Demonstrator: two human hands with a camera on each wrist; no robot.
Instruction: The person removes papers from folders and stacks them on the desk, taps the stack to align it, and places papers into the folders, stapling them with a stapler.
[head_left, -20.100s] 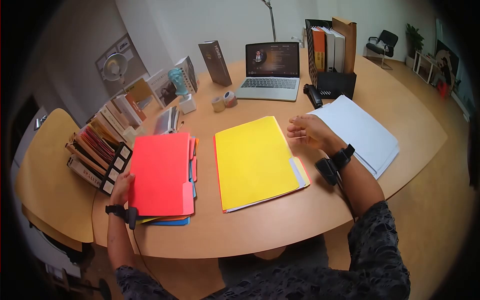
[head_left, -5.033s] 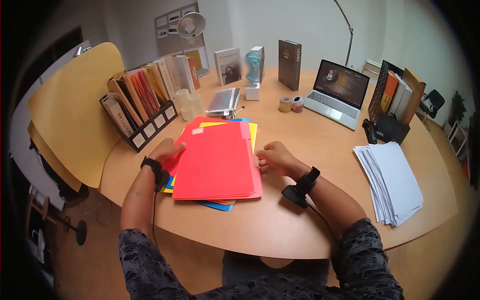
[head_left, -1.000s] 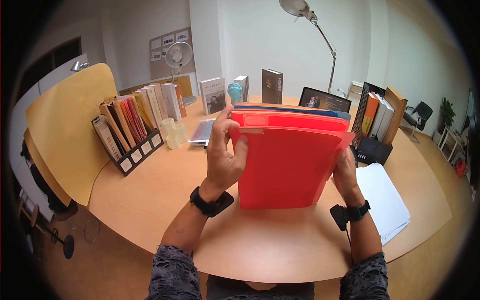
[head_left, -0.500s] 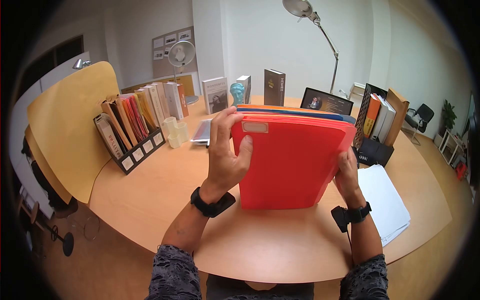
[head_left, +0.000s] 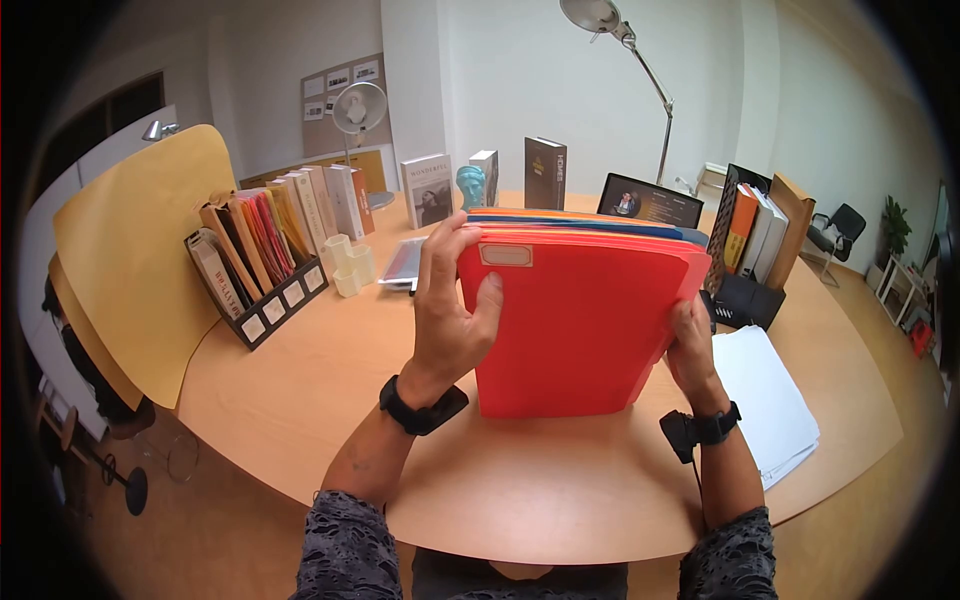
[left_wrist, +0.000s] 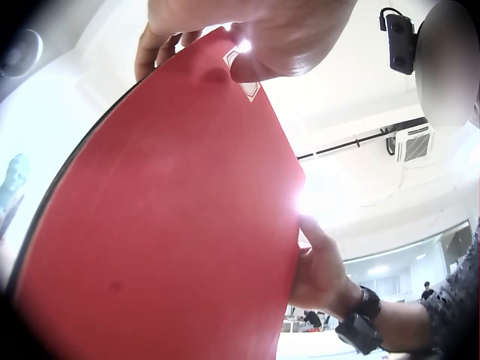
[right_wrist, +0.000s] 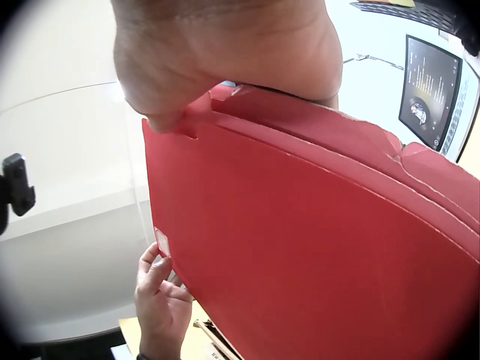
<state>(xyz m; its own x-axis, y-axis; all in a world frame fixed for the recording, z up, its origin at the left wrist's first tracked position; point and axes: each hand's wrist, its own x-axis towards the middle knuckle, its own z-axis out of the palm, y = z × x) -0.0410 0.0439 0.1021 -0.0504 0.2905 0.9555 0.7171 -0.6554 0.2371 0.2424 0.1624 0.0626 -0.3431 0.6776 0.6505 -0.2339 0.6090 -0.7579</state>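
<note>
A thick stack of file folders (head_left: 570,335) stands on its lower edge on the table in front of me, a red one nearest and blue and orange edges behind. My left hand (head_left: 450,315) grips the upper left corner, thumb on the red front beside a pale label (head_left: 507,256) and fingers over the far side. At the right edge my right hand (head_left: 692,345) holds the stack, its thumb toward me. The right wrist view shows tabbed red edges (right_wrist: 322,150) close under that hand. Most of the back of the stack is hidden from the head view.
White paper sheets (head_left: 770,410) lie to the right, near a black telephone and an upright file holder (head_left: 750,300). At the left stand a book rack (head_left: 270,310) and a pale pen cup (head_left: 350,268). Behind the folders are a laptop (head_left: 650,200), a blue bust (head_left: 472,187) and books.
Five seconds ago the folders lay flat at the left; now they stand upright between both hands. Over the last second the front red folder has closed against the others.
</note>
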